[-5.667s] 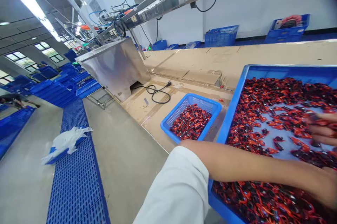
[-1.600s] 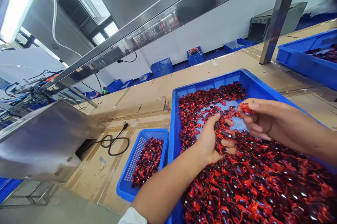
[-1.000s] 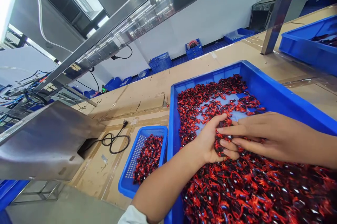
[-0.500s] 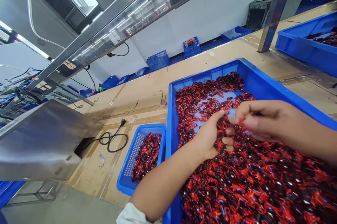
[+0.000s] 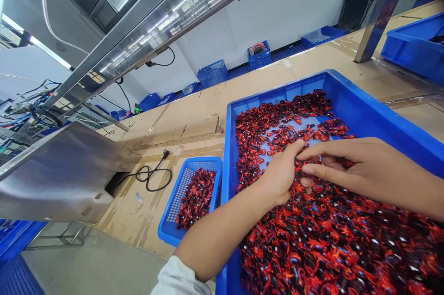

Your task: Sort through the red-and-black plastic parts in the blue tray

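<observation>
Over a big blue tray, my two hands meet at the fingertips. My left hand is closed, its thumb pointing up and away and its fingers curled below. From the right, my right hand reaches in with thumb and forefinger brought together at the left thumb. A bit of red and black shows between the hands; its shape is mostly hidden by the fingers. Beneath them lies a deep heap of small red-and-black plastic parts, glossy, with thin red prongs and loops. Toward the far side, the tray's pale bottom shows through.
Left of the tray, a small blue perforated basket holds more such parts. A black cord with a plug lies by a metal housing. A metal post and another blue tray stand at the right on the cardboard-covered table.
My right hand's fingers have straightened and moved closer to the left thumb; the red piece seen in them before is now mostly hidden. The view has shifted slightly.
</observation>
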Demonstrator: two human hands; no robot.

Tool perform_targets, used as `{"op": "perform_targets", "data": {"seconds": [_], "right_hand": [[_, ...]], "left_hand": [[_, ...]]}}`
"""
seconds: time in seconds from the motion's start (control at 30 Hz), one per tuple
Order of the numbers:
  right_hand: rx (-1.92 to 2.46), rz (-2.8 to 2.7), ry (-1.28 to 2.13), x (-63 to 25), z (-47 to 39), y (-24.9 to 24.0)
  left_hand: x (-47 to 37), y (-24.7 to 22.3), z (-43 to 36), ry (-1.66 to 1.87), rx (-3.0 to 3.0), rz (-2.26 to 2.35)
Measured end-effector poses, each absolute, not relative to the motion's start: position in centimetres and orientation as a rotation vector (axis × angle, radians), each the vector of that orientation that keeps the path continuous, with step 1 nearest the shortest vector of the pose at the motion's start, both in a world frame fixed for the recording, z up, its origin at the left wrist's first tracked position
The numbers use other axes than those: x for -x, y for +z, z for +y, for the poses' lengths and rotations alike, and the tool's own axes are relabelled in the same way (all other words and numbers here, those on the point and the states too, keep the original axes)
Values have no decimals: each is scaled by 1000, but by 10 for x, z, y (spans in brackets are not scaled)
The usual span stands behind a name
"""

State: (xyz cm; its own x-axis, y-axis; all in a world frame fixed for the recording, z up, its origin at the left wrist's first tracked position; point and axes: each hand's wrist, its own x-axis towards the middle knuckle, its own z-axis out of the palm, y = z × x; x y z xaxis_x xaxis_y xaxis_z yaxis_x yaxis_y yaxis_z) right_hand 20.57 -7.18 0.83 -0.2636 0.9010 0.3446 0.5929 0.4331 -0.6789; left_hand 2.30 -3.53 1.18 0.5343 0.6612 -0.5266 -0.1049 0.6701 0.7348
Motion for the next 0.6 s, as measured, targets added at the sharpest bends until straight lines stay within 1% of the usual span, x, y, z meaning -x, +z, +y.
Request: {"op": "perform_targets", "data": {"seconds": [0.1,0.17,0.2,0.27,0.33,0.4,0.6], "right_hand": [[1279,-1976,604,-208,-69,9],[1334,-1880,694,-208,-69,11],[1362,-1784,782,-208,-69,12],[1390,-1515,1067,-206,-69,15],[1364,-1230,1383,-204,-70,17],[1305,-1067,1585,-203,-71,19],[1159,-980,1729,-207,-72,19]], "left_hand": [[-22,14,-36,444,-698,873],[-21,15,-35,413,-689,843],[-21,16,-35,402,-685,826],[-20,16,-35,397,-681,795],[-19,16,-35,412,-695,783],[-18,17,-35,437,-727,788],[-15,21,-35,490,-817,758]]}}
